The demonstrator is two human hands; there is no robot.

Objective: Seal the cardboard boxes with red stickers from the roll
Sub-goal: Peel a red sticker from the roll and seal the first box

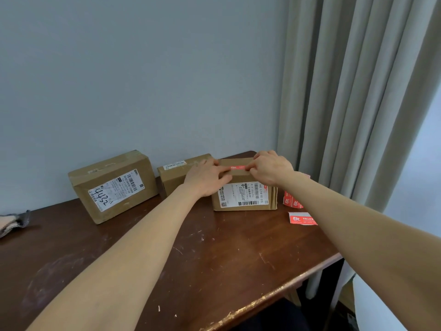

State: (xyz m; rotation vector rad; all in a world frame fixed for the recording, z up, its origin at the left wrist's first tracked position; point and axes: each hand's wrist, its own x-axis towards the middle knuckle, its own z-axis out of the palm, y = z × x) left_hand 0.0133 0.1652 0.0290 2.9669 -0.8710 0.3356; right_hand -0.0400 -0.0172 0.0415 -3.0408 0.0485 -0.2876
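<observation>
Head view shows us three cardboard boxes on a dark wooden table [214, 254], close to the wall. We work on the right box [243, 197], which stands with its white label facing us. A red sticker [237, 167] lies along its top, between our two hands. Our left hand [207, 176] rests on the top of this box with fingers quite straight and flat, the thumb at the upper front edge; it presses and does not clench. Our right hand [269, 168] has curled fingers and pinches the right end of the sticker.

The middle box [174, 180] stands just beside the right box, and the left box [112, 185] stands apart, turned at an angle. The roll of stickers [292, 199] lies just right of the right box, partly behind our right arm, and a loose strip [301, 218] lies nearer to us. A cloth [14, 222] is at the left edge of the table, and a curtain [358, 91] hangs at the right
</observation>
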